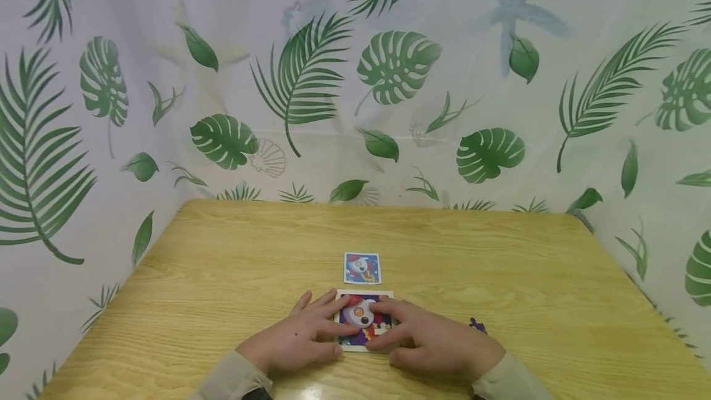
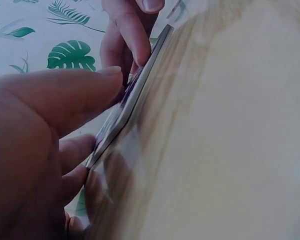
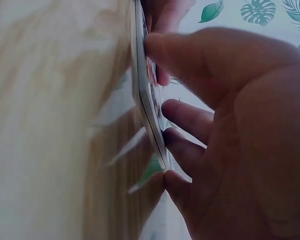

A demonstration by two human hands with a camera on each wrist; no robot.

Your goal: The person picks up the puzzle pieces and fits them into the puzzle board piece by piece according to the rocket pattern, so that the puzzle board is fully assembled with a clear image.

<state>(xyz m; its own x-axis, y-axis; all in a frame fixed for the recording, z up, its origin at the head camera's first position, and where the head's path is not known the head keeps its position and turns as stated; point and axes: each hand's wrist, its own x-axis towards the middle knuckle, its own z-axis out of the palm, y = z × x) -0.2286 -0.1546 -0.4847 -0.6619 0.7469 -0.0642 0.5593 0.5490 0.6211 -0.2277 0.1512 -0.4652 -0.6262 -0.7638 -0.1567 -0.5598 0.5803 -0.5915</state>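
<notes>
A small jigsaw puzzle (image 1: 363, 321) in a white-bordered tray lies flat on the table, showing a white cartoon character on purple. Near its lower right, a pale piece-shaped patch shows. My left hand (image 1: 300, 335) rests over the left side, its fingers extended across the picture. From the right, my right hand (image 1: 433, 339) lays spread fingertips on the puzzle. In the left wrist view the tray's edge (image 2: 136, 97) runs beside the left hand. The right wrist view shows the right fingers touching the tray (image 3: 146, 97) along its surface and edge; the fingers partly cover the picture.
Just beyond the puzzle lies a small picture card (image 1: 362, 268) with a similar character. A loose purple puzzle piece (image 1: 476, 325) sits beside the right wrist, partly hidden. The wooden table (image 1: 266, 245) meets a leaf-patterned curtain (image 1: 322, 141) at the back and sides.
</notes>
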